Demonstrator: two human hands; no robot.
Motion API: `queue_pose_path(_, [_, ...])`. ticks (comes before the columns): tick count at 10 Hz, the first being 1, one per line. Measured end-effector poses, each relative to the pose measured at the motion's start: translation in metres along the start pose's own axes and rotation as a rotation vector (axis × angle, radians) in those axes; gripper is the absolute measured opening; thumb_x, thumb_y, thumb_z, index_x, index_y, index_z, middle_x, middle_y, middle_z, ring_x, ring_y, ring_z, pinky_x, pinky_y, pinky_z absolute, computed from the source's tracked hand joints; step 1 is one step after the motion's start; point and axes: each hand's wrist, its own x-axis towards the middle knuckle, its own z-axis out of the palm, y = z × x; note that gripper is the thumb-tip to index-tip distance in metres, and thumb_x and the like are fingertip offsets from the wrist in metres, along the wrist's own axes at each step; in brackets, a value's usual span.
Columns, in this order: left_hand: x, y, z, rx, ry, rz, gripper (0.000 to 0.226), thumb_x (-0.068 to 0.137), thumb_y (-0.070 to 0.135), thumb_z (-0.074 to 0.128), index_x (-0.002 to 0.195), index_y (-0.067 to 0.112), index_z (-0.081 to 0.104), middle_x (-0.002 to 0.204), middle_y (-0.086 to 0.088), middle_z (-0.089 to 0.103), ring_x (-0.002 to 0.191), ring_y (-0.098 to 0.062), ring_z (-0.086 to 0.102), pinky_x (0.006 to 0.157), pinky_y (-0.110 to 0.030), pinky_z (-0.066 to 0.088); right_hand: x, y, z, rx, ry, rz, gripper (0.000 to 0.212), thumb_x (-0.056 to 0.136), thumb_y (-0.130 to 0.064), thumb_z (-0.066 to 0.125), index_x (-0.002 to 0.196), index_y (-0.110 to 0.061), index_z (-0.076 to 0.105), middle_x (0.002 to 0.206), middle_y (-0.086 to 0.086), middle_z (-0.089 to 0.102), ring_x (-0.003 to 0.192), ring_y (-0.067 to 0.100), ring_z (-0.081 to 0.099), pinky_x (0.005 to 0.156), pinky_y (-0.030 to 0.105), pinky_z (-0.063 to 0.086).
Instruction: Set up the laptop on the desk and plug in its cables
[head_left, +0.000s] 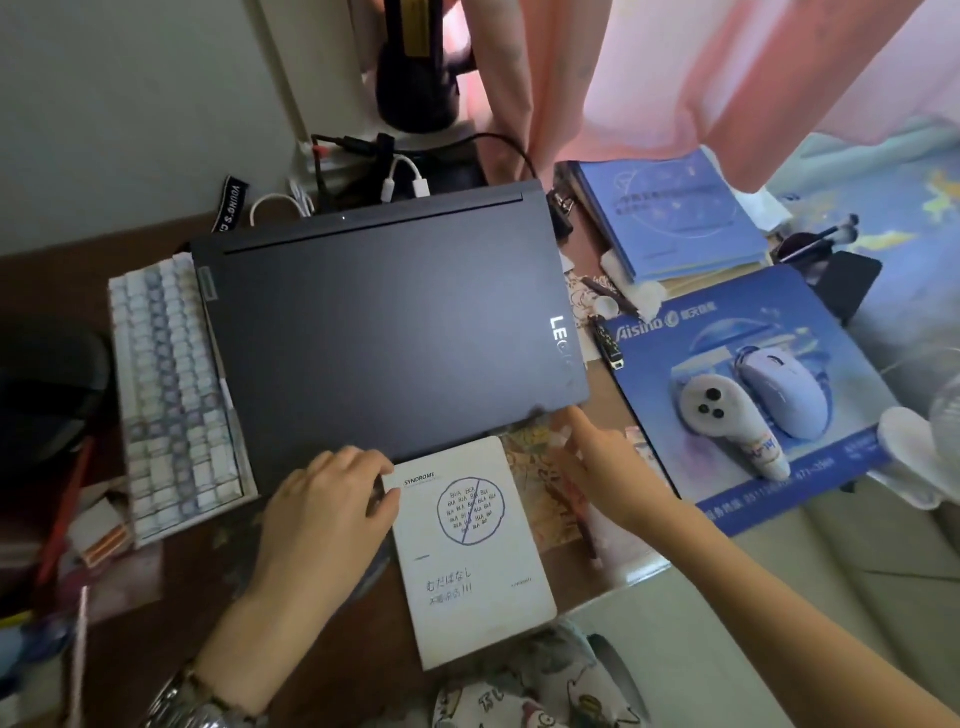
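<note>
Closed laptop (384, 327) lies mid-tabletop, long axis left-right, directly beyond both hands. Left hand (332, 499), fingers curled, at its near edge; right hand (597, 457), fingers straight, touches near-right corner.

plain pale wall (130, 104) on the left, sheer pink curtain (701, 67) glowing with daylight, dark brown wooden desk (208, 566).
</note>
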Motion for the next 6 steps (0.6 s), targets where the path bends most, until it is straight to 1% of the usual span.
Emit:
queue_pose_path(1, [-0.001,-0.007,0.006,0.005,-0.010,-0.003,0.017,0.076,0.031,0.067,0.089,0.022,0.063,0.087,0.003,0.068,0.074,-0.016,0.061,0.059,-0.023,0.035,0.000,0.002,0.006,-0.018,0.018,-0.023,0.028,0.092,-0.013,0.045,0.118,-0.017,0.037,0.099,0.011,0.063,0.079,0.029,0.059,0.070,0.044,0.053])
queue_pose_path(2, [-0.001,-0.009,0.008,0.007,-0.019,-0.002,0.018,0.077,0.033,0.065,0.091,0.022,0.062,0.089,0.003,0.068,0.076,-0.016,0.062,0.059,-0.023,0.037,0.004,0.000,0.008,-0.046,0.012,0.004,0.030,0.092,-0.012,0.046,0.120,-0.018,0.035,0.095,0.010,0.062,0.075,0.028,0.059,0.066,0.040,0.052])
queue_pose_path(3, [-0.001,-0.011,0.008,0.002,-0.025,-0.013,0.019,0.079,0.035,0.063,0.094,0.022,0.061,0.093,0.002,0.068,0.081,-0.016,0.062,0.061,-0.024,0.040,0.008,0.000,0.010,-0.080,0.011,0.033,0.032,0.092,-0.011,0.044,0.121,-0.017,0.033,0.086,0.008,0.058,0.066,0.026,0.054,0.063,0.041,0.053])
queue_pose_path(4, [-0.002,-0.011,0.009,0.004,-0.038,-0.028,0.020,0.080,0.036,0.062,0.095,0.023,0.061,0.095,0.003,0.068,0.083,-0.016,0.062,0.064,-0.025,0.042,0.008,-0.003,0.008,-0.097,-0.006,0.054,0.026,0.093,-0.015,0.045,0.117,-0.014,0.036,0.089,0.012,0.061,0.068,0.028,0.057,0.066,0.044,0.055])
queue_pose_path(5, [0.000,-0.013,0.006,-0.005,-0.012,-0.024,0.018,0.080,0.034,0.062,0.093,0.022,0.062,0.091,0.002,0.068,0.081,-0.018,0.062,0.065,-0.027,0.043,0.011,-0.009,0.000,-0.138,0.008,0.038,0.023,0.091,-0.023,0.051,0.110,-0.012,0.045,0.095,0.012,0.064,0.075,0.029,0.060,0.067,0.040,0.054])
queue_pose_path(6, [-0.002,-0.012,-0.001,0.030,-0.004,-0.050,0.018,0.081,0.035,0.060,0.094,0.023,0.061,0.092,0.004,0.067,0.083,-0.017,0.061,0.066,-0.028,0.044,0.012,-0.013,-0.018,-0.240,-0.042,0.010,0.022,0.089,-0.029,0.056,0.104,-0.013,0.054,0.099,0.009,0.065,0.080,0.027,0.061,0.064,0.033,0.050])
